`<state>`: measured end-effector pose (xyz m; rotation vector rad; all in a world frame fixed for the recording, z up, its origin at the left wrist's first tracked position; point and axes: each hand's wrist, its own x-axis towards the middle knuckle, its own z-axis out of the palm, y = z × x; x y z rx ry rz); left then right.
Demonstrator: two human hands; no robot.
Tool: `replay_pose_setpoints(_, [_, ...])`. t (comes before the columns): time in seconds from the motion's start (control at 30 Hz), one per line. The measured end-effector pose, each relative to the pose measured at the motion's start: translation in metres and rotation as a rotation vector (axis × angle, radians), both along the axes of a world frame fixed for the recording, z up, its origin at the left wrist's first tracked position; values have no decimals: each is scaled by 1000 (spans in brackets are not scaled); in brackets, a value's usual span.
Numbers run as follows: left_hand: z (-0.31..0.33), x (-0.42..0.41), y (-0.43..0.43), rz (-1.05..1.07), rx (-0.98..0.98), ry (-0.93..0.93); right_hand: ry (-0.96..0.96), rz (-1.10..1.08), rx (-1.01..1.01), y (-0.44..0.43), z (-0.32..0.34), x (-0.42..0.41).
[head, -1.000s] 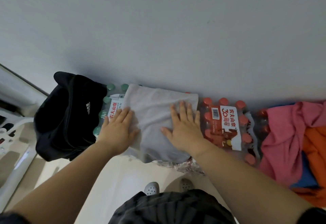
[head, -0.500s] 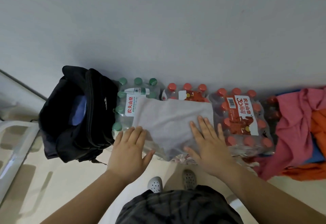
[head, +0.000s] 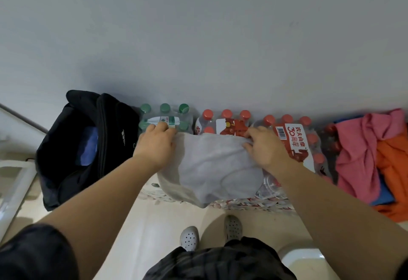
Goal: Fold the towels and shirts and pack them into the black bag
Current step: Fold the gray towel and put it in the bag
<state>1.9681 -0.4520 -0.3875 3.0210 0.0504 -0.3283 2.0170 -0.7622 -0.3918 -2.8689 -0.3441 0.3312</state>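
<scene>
A folded grey towel (head: pixel 212 167) lies on top of shrink-wrapped water bottle packs, its near edge drooping over their front. My left hand (head: pixel 155 141) grips the towel's far left corner. My right hand (head: pixel 263 147) pinches its far right corner. The black bag (head: pixel 66 176) stands open on the floor to the left, against the wall, with something blue (head: pixel 88 147) inside. A heap of unfolded clothes, pink (head: pixel 357 154) over orange (head: pixel 393 169) with some blue beneath, lies at the right.
Green-capped bottles (head: pixel 164 108) and red-capped bottle packs (head: pixel 293 138) line the grey wall under the towel. A white chair frame (head: pixel 13 189) is at the far left. My shoes (head: pixel 189 237) stand on the pale floor in front of the packs.
Both hands went from lying flat on the towel's near part to gripping its far corners. The view shifted, showing more of the bag's opening.
</scene>
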Motion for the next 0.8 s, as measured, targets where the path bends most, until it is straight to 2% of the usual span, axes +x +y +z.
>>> replay_pose_setpoints(0.07, [0, 5, 2, -3, -7, -29, -18, 5, -32, -4, -1, 2])
replay_pose_setpoints(0.13, [4, 6, 3, 16, -100, -50, -1, 36, -77, -7, 1, 2])
replay_pose_setpoints(0.23, [14, 2, 5, 104, -368, -50, 43, 88, -90, -7, 11, -1])
replay_pose_setpoints(0.33, [28, -7, 5, 194, -620, -54, -8, 67, -52, -10, 19, -7])
replay_pose_setpoints(0.4, [38, -15, 6, 206, -742, -67, -26, 3, 107, -17, 26, -16])
replay_pose_setpoints(0.5, [52, -29, 12, 205, -882, -117, 43, -101, 469, -29, 40, -34])
replay_pose_setpoints(0.57, [59, -38, 15, 206, -902, -129, 118, -170, 647, -36, 52, -47])
replay_pose_setpoints(0.8, [77, -60, 34, 145, -965, -160, 116, -142, 828, -49, 82, -86])
